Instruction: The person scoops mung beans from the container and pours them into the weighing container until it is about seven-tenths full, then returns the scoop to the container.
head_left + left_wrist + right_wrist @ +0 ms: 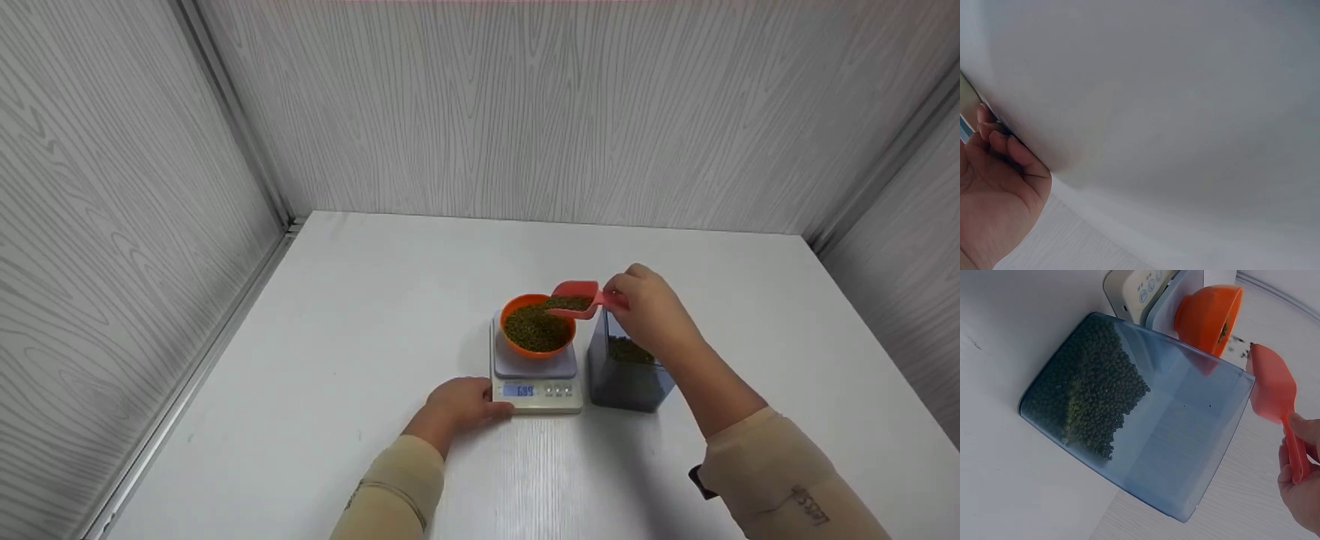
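Observation:
My right hand grips the handle of a red scoop holding mung beans. The scoop is tipped over the right rim of an orange bowl, and a few beans fall from its edge in the right wrist view. Mung beans fill much of the bowl, which stands on a white digital scale. Its small display seems to read 699. At the scale's front left corner, my left hand holds on, thumb along the front and fingers curled against the side.
Just right of the scale stands a clear bluish plastic container, partly filled with mung beans; my right hand is above it. Everything rests on a white table with grey wood-grain panels behind and at both sides.

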Tool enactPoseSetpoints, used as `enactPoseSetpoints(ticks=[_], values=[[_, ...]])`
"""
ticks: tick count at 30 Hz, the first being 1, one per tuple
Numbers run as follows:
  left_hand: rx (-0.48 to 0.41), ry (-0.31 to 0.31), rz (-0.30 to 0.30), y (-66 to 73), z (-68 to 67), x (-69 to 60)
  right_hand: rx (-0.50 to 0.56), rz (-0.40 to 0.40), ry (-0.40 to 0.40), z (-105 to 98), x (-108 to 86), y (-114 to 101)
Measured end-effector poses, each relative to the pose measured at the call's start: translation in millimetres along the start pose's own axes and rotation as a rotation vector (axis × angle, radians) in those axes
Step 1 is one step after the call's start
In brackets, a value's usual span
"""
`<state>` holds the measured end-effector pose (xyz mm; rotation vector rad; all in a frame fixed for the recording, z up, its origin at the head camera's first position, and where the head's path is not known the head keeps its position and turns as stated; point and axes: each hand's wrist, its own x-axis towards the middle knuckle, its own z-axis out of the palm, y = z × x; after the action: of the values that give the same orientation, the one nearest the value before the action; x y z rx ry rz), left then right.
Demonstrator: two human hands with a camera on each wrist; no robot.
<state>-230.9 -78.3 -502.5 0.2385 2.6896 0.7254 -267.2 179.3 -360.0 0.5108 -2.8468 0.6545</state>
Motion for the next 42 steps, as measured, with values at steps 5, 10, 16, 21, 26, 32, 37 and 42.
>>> enactPoseSetpoints(ticks=[5,10,16,21,26,32,37,42], values=[[-0.002,-0.001,-0.017,0.9,-0.6,0.3,-0.021,-0.032,0.011,2,-0.4,-2],[0.009,-0.008,-0.030,2.8,-1.8,0.0,-0.033,-0.044,0.005,2,-1.6,-4],[0.007,-0.010,-0.029,2.6,-1.5,0.8,-0.036,-0.062,-0.014,2,-2.5,-3],[0.005,-0.012,-0.030,1.7,-0.9,1.4,-0.042,-0.067,-0.014,3,-4.2,0],[-0.013,-0.016,-0.038,2.1,-1.4,-0.2,-0.046,-0.039,-0.038,3,-5.4,0],[-0.035,-0.009,-0.033,2.2,-1.6,-1.6,-0.068,-0.062,-0.037,1,-6.7,-1],[-0.019,-0.015,-0.034,0.4,-0.4,0.3,-0.112,-0.172,0.018,1,-8.2,-2],[-0.017,-0.018,-0.036,-0.2,-0.2,1.1,-0.174,-0.253,0.044,2,-10.6,-2]])
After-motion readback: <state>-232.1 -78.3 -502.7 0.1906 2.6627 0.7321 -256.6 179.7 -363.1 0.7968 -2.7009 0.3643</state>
